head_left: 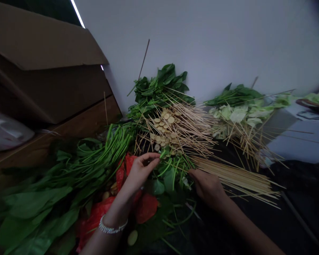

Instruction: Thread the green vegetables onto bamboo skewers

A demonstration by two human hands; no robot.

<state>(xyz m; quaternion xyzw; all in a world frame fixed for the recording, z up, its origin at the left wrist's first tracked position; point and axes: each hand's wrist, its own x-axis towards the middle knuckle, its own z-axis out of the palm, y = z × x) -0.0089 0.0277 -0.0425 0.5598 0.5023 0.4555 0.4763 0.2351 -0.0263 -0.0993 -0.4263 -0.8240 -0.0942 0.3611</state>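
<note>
My left hand (142, 170), a beaded bracelet on its wrist, has thumb and forefinger pinched on a green stem (162, 154). My right hand (208, 186) is closed, its fingertips on the end of a thin bamboo skewer (183, 170) that points left toward the greens. Below and between both hands lies a small heap of leafy greens (170, 177) with cut stems. Just beyond are many skewers threaded with pale round slices (163, 129). A bundle of bare bamboo skewers (236, 173) lies right beside my right hand.
Long-stemmed leafy greens (95, 159) fill the left, next to a red plastic bag (146, 209). Skewered greens (162, 83) lean near the wall; skewered cabbage pieces (239, 115) lie at the right. A cardboard box (48, 67) stands at the back left.
</note>
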